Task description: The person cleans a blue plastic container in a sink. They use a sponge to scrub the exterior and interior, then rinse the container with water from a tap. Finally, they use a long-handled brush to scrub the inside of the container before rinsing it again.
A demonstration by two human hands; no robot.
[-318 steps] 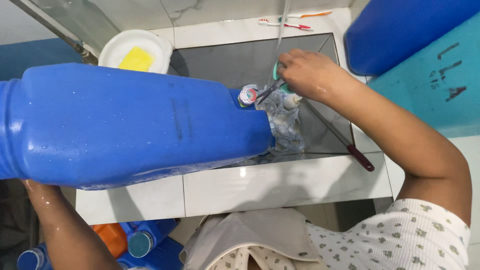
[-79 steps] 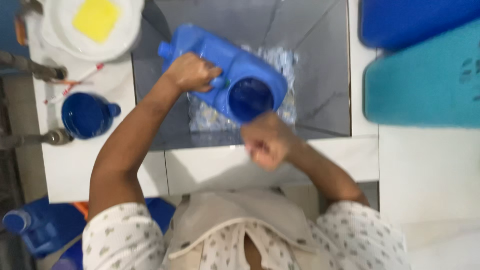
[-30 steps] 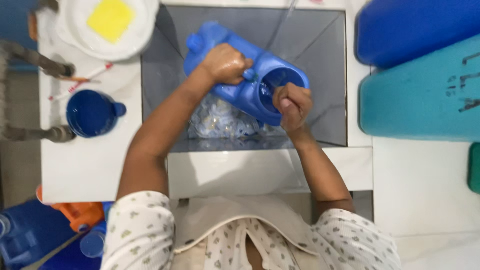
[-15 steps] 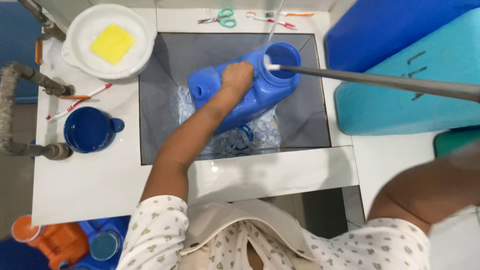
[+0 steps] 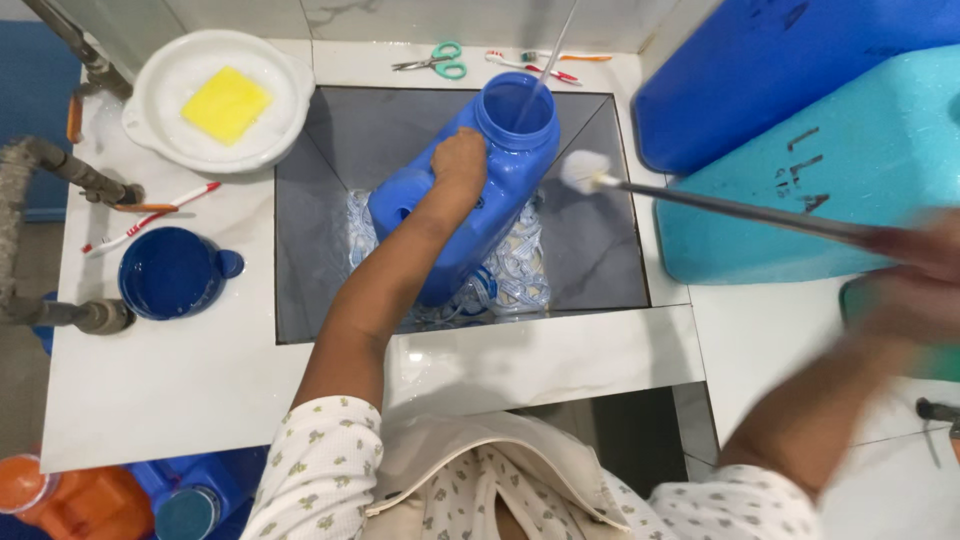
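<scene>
While the left hand (image 5: 461, 160) wraps its grip around the handle of the blue jug (image 5: 470, 200), standing tilted in the sink (image 5: 310, 250) on crumpled plastic (image 5: 515, 270), the blurred right hand (image 5: 925, 265) holds a long brush (image 5: 700, 200) by its handle, white head just beside the jug's open mouth, near the sink's right rim.

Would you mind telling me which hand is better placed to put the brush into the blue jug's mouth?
Probably the right hand: it holds the long brush, its white head beside the blue plastic jug. The left hand is occupied gripping that jug.
</scene>
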